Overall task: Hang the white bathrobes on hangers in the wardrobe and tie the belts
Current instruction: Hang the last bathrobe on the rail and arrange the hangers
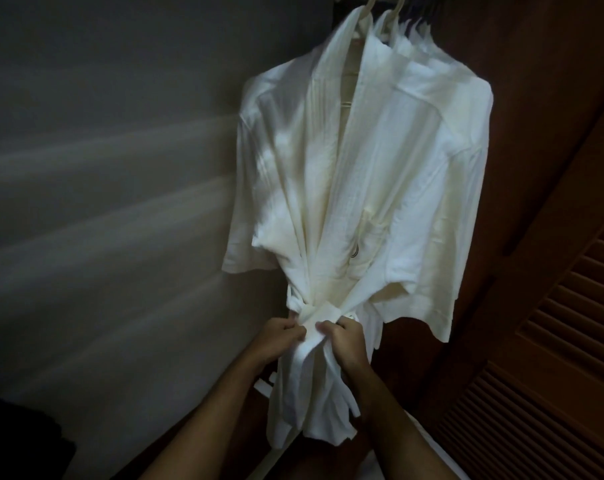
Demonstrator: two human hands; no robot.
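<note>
Robe: a white bathrobe (356, 174) hangs in the middle of the view, with its collar up at 12 o'clock and its hem down at 6 o'clock.
Hanger: the robe sits on a pale hanger (369, 5) at 12 o'clock. A second pale hanger (395, 10) hangs just beside it, toward 1 o'clock.
More robes: other white robes (414, 36) hang close behind the front one.
Belt: a white belt (323, 315) goes around the waist of the front robe, at 6 o'clock from the robe's middle. Its loose ends hang down in front of the robe.
Left hand: the left hand (276, 337) is at 6 o'clock, touching the belt. Its fingers are curled and they pinch the belt.
Right hand: the right hand (345, 341) is just beside the left one, toward 3 o'clock. Its fingers are curled tight around the belt.
Wall: a grey wall (103, 168) fills the 9 o'clock side.
Door: a brown wooden door (553, 341) with slats stands at 3 to 5 o'clock.
</note>
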